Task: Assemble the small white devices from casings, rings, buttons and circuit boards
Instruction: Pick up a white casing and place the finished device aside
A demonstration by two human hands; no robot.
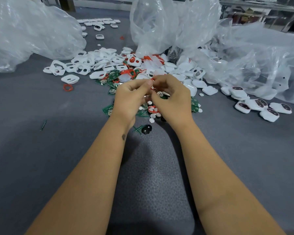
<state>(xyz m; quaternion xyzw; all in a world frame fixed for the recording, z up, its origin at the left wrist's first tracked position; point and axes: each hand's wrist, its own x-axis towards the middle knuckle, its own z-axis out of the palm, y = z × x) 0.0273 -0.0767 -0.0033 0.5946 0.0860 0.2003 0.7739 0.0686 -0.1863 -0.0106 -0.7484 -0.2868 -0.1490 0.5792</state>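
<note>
Left hand (131,97) and right hand (171,97) meet above parts pile, curled fingertips of both pinching red ring (152,80) between them.

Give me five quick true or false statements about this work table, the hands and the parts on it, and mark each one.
1. Both hands, left hand and right hand, meet over the pile and pinch a small red ring between them. True.
2. A lone red ring lies on the grey mat left of the pile. True.
3. The circuit boards are blue. False: they are green.
4. Finished devices with dark ovals lie to the person's left. False: they lie on the right.
5. Clear plastic bags stand behind the parts. True.
</note>
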